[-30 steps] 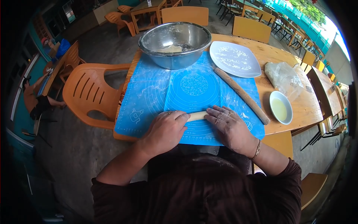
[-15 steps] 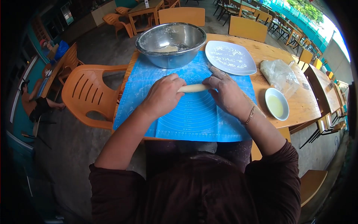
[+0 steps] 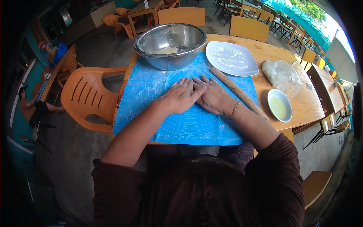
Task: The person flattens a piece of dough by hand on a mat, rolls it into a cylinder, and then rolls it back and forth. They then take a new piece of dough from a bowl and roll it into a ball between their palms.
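Observation:
My left hand (image 3: 180, 97) and my right hand (image 3: 213, 95) lie flat side by side on the blue baking mat (image 3: 143, 123), fingers stretched forward. The left thumb overlaps the right hand. Any dough under the palms is hidden. Along the mat's right side, close to my right hand, rests a wooden rolling pin (image 3: 242, 94). A steel mixing bowl (image 3: 172, 60) stands at the mat's far left, with a pale piece of dough (image 3: 166, 50) inside. To its right is a white plate (image 3: 231, 70) dusted with flour.
A small white bowl (image 3: 280, 106) of yellowish liquid sits at the right, with a crumpled plastic bag (image 3: 281, 75) behind it on the wooden table (image 3: 306, 113). An orange chair (image 3: 90, 96) stands left. Another person (image 3: 32, 106) sits at the far left.
Both hands have come together and flattened onto the mat. The dough roll that was held between them is now out of sight. The rolling pin is more fully visible.

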The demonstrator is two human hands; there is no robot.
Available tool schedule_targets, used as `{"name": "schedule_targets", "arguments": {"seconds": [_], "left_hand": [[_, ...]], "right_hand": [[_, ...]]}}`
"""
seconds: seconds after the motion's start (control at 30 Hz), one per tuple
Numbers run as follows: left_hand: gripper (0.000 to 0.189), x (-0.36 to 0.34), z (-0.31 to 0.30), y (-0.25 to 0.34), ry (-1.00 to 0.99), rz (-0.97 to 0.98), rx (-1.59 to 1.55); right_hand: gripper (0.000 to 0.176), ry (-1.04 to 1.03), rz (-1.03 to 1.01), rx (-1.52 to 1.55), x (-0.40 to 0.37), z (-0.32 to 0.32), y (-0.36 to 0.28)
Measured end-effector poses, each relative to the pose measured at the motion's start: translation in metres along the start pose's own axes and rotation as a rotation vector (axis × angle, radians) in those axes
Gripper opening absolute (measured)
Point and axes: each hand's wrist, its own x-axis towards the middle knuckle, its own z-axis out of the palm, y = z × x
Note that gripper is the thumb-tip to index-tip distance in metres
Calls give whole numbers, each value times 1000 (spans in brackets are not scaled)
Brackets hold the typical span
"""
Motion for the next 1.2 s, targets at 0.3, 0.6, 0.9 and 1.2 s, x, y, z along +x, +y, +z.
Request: {"name": "schedule_targets", "arguments": {"seconds": [0.3,0.6,0.9,1.2], "left_hand": [[114,-83,63,29,338,285,339],[86,-97,36,30,384,431,99],[94,-74,48,0,484,176,156],[104,-81,49,4,317,171,27]], "right_hand": [[71,132,-160,-191,-102,-7,-44],[58,171,-159,129,-119,-36,-43],[74,141,-59,-29,-11,-5,-35],[73,75,-140,-167,-46,18,-56]]}}
